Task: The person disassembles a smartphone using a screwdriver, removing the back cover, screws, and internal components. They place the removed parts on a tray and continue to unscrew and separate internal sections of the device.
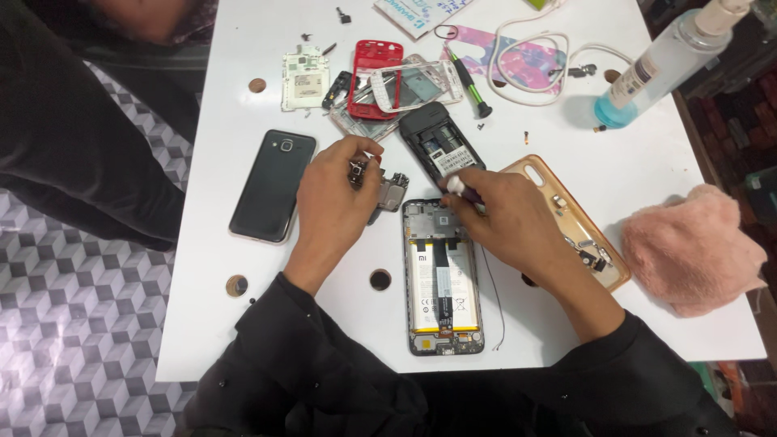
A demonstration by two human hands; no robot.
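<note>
Black sleeves lay nearest the camera, reaching forward over the white surface [202,340]. Between them an opened phone [442,275] lay flat, back cover off, its pale battery and upper frame exposed. The right hand [506,218] rested over the phone's top edge, fingers closed around a white-tipped tool [456,185] whose tip sat at the upper frame. The left hand [336,202] lay just left of the phone, fingers pinched on a small grey circuit part [387,190] held just above the surface. An orange back cover [595,243] lay partly under the right wrist, small parts inside it. A black phone [272,186] lay face down well to the left. A dark keypad handset [441,146], open at the back, touched the area above the right hand. A pink cloth [692,251] sat at the right edge.
</note>
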